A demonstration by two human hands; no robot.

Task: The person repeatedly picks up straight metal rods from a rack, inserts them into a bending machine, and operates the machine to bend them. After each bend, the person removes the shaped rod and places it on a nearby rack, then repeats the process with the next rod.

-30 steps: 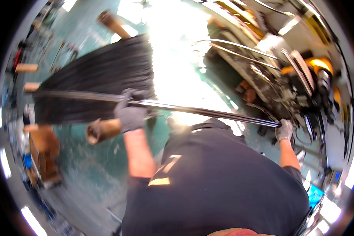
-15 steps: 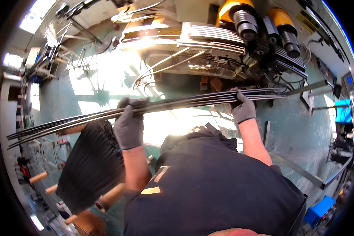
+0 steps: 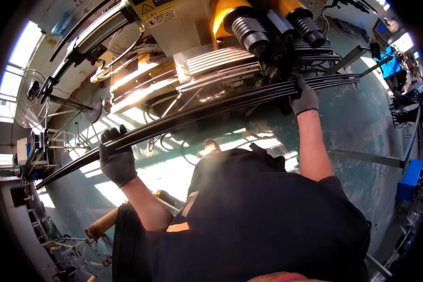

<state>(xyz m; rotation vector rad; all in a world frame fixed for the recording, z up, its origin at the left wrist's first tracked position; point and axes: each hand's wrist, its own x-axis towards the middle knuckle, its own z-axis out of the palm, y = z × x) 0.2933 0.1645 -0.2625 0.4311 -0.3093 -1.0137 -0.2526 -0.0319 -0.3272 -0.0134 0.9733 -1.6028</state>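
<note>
The left hand [image 3: 118, 160], in a dark grey glove, is gripping a bundle of long black rods [image 3: 197, 116] near its left end. The right hand [image 3: 305, 97], also gloved, is closing around the same bundle toward its right end; its fingers are being partly hidden by the rods. The bundle is extending diagonally in front of the torso, rising toward the upper right of the view, and is passing above the floor [image 3: 362, 127]. At the right end, the individual rods are fanning slightly apart. Beyond the bundle, a machine [image 3: 188, 23] is standing with orange cylinders [image 3: 230, 16]. At lower left, a brown tube [image 3: 101, 223] is lying beside a black stack [image 3: 128, 244]. A blue box [image 3: 410, 180] is sitting at far right.
</note>
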